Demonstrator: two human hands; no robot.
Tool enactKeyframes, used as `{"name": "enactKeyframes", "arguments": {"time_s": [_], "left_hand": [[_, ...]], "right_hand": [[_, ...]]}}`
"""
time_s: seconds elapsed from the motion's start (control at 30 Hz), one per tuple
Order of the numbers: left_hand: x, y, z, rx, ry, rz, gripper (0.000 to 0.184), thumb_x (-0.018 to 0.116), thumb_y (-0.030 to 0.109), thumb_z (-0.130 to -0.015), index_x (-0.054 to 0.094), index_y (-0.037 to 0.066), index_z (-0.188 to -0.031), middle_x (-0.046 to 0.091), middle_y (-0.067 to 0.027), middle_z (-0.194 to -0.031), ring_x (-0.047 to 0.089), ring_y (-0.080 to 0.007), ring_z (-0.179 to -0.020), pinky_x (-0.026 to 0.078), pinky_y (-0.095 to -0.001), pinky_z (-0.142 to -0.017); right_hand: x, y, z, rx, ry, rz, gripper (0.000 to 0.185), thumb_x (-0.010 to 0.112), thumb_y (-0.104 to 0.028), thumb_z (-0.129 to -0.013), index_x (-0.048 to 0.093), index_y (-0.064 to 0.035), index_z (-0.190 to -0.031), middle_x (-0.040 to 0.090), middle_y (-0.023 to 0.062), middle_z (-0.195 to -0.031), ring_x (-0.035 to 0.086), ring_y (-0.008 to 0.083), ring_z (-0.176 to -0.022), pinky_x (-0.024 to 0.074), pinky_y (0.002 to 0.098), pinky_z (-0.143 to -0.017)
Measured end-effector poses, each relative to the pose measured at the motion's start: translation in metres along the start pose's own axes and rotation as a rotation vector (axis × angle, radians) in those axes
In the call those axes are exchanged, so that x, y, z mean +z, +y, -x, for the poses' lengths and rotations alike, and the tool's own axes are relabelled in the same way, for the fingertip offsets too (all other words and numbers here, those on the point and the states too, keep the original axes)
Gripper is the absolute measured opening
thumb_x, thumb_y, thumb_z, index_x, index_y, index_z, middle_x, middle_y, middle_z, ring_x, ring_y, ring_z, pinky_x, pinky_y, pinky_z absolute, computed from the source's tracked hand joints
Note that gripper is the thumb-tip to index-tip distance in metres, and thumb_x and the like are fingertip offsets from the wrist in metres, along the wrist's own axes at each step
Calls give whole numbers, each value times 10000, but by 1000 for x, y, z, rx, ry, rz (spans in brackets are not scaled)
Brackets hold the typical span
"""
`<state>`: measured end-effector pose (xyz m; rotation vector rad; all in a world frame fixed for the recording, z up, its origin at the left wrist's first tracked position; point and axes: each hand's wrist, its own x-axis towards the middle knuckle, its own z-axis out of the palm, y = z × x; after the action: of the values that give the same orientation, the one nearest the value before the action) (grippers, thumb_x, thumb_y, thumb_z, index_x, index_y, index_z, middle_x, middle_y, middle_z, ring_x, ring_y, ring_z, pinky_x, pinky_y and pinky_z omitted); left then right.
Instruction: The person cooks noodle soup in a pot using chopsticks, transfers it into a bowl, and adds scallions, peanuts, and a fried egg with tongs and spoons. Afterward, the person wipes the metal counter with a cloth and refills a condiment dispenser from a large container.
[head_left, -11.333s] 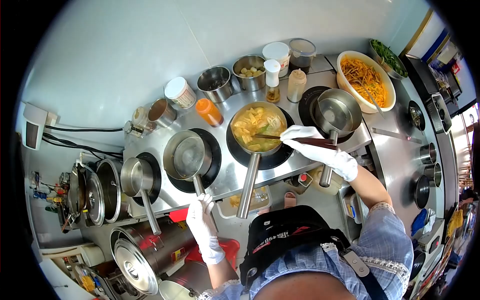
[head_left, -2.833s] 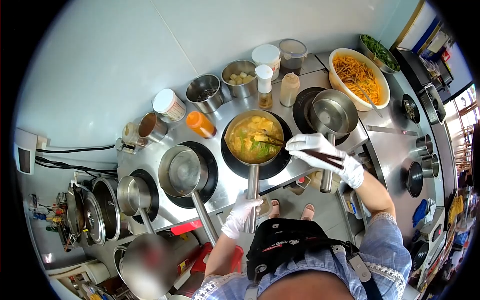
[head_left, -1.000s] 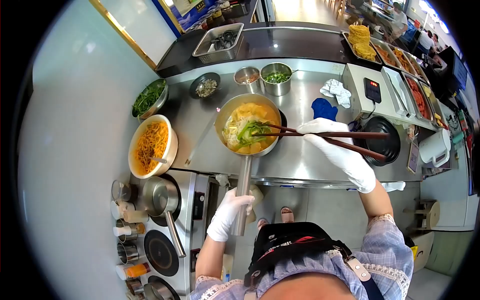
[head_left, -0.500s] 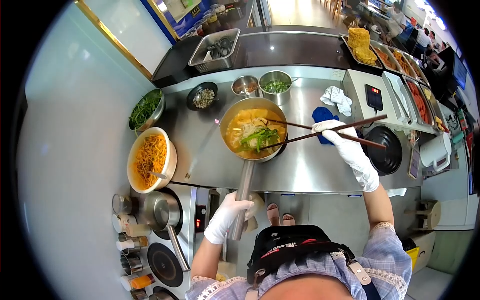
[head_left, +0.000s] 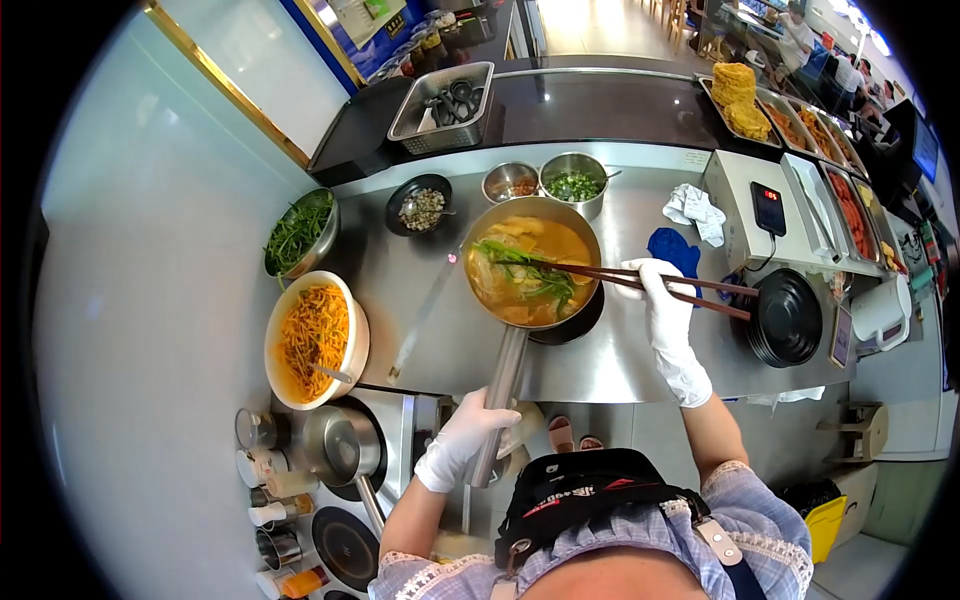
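My gloved left hand (head_left: pixel 465 436) is wrapped round the metal handle of a saucepan (head_left: pixel 507 362). Orange broth with pale pieces and green leaves (head_left: pixel 520 275) fills the pan, which is tilted over a black bowl (head_left: pixel 578 322), mostly hidden beneath it. In my gloved right hand (head_left: pixel 660 300) is a pair of long brown chopsticks (head_left: pixel 705 290). Their tips are in the pan at the greens and lie close together. A blue cloth (head_left: pixel 674 250) lies just beyond my right hand.
Stacked black bowls (head_left: pixel 787 318) stand at the right. Metal containers of chopped scallions (head_left: pixel 574 187) and reddish bits (head_left: pixel 511 182) are behind the pan, beside a dark bowl (head_left: pixel 420 205). Shredded orange food fills a white bowl (head_left: pixel 317 340) at left; another pot (head_left: pixel 341 445) sits on a burner.
The chopstick tips have come together and moved left onto the greens, which now lie further left and more spread out. My right hand has shifted left. The pan now leaves more of the black bowl visible.
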<state>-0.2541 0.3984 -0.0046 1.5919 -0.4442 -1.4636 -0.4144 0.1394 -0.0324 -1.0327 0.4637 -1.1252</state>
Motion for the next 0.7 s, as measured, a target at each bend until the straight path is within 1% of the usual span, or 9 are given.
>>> {"name": "enactKeyframes", "arguments": {"time_s": [0.07,0.1,0.17,0.23,0.3,0.43,0.5,0.6,0.7], "left_hand": [[-5,0,-3,4,-2,-20,275,659,110,-781,531,-21,-987,559,-50,-706,530,-118,-563,455,-262,-538],[-7,-1,-4,19,7,-59,268,661,111,-781,534,-17,-979,560,-47,-707,532,-116,-572,453,-258,-541],[-13,-4,-7,26,13,-97,262,663,113,-780,537,-14,-971,560,-44,-708,535,-114,-581,451,-254,-544],[-20,-10,-10,44,13,-112,249,667,117,-779,550,-13,-955,541,-19,-730,524,-100,-615,448,-254,-552],[-24,-12,-10,30,18,-120,261,670,120,-776,554,-18,-964,547,-22,-742,527,-100,-629,452,-255,-566],[-31,-15,-11,19,63,-120,290,673,120,-768,564,-29,-990,564,-29,-769,534,-101,-654,459,-255,-589],[-39,-15,-11,20,61,-155,289,674,106,-760,558,-29,-988,578,-40,-769,544,-107,-631,463,-259,-568],[-45,-13,-9,1,93,-87,273,679,86,-750,535,-19,-957,572,-57,-702,540,-125,-543,464,-271,-497],[-51,-14,-10,4,148,-140,242,672,53,-753,527,-17,-934,560,-55,-669,534,-129,-522,467,-277,-491]], "right_hand": [[-9,15,-6,50,104,-101,162,584,-122,-919,618,26,-974,662,152,-953,673,253,-835,594,372,-734],[-13,22,-9,52,104,-98,162,584,-122,-919,618,26,-974,662,152,-953,673,253,-835,594,372,-734],[-22,36,-13,168,197,-187,192,584,-158,-923,610,14,-1004,662,153,-961,677,250,-821,592,375,-737],[-31,44,-16,181,183,-203,206,586,-178,-923,606,2,-1021,664,155,-965,681,250,-826,591,379,-742],[-41,51,-16,209,162,-269,198,588,-174,-922,610,-1,-1014,665,152,-961,683,258,-845,594,378,-739],[-56,56,-16,205,122,-319,195,586,-163,-919,611,6,-1012,667,169,-962,685,268,-859,605,385,-725],[-59,46,-15,184,115,-298,191,582,-152,-921,611,17,-1006,666,174,-963,684,265,-852,608,384,-720],[-58,30,-17,140,145,-216,189,575,-149,-927,616,20,-1003,665,164,-941,679,242,-822,609,370,-702],[-57,15,-18,109,134,-136,207,573,-164,-933,626,24,-1001,667,161,-938,675,230,-823,605,362,-702]]}}
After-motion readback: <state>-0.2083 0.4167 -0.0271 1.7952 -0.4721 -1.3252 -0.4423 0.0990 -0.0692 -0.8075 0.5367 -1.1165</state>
